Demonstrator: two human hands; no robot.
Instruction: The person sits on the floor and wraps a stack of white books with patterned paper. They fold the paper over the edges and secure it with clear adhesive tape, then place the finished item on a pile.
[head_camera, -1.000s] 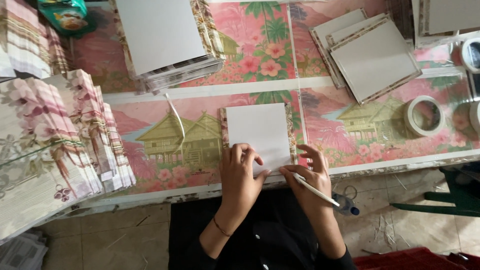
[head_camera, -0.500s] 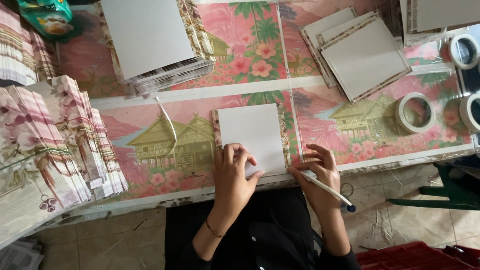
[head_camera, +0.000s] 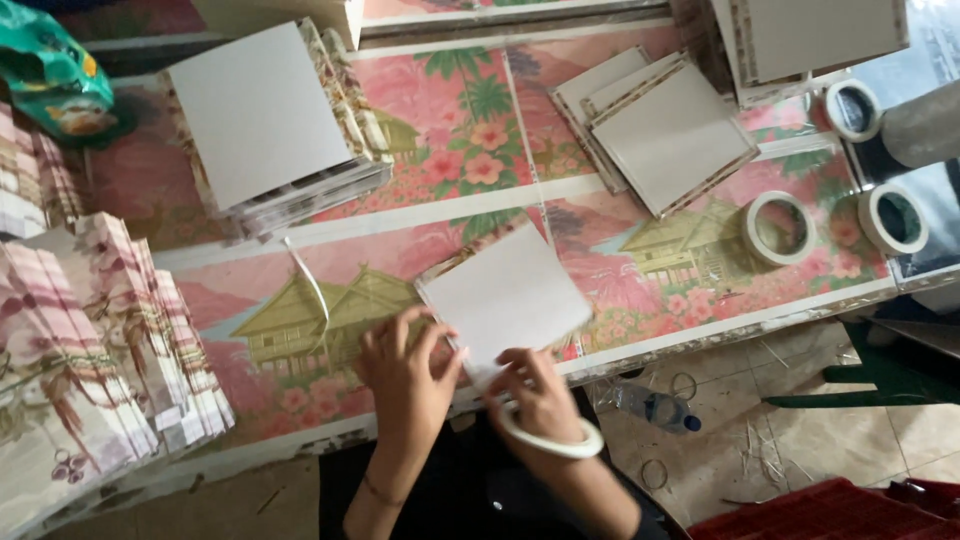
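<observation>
A white square card lies tilted on the floral patterned table, near its front edge. My left hand rests on the card's near-left corner with fingers spread over it. My right hand pinches the card's near corner right beside the left hand. A white tape roll hangs around my right wrist like a bracelet. A thin white strip lies on the table to the left of the card.
A stack of white cards sits at the back left, and another stack at the back right. Tape rolls lie at the right. Rows of floral-wrapped pieces fill the left. On the floor are a bottle and a red crate.
The card has turned from square-on to tilted. Both hands have shifted together to its near corner, and the tape roll now shows as a ring on my right wrist.
</observation>
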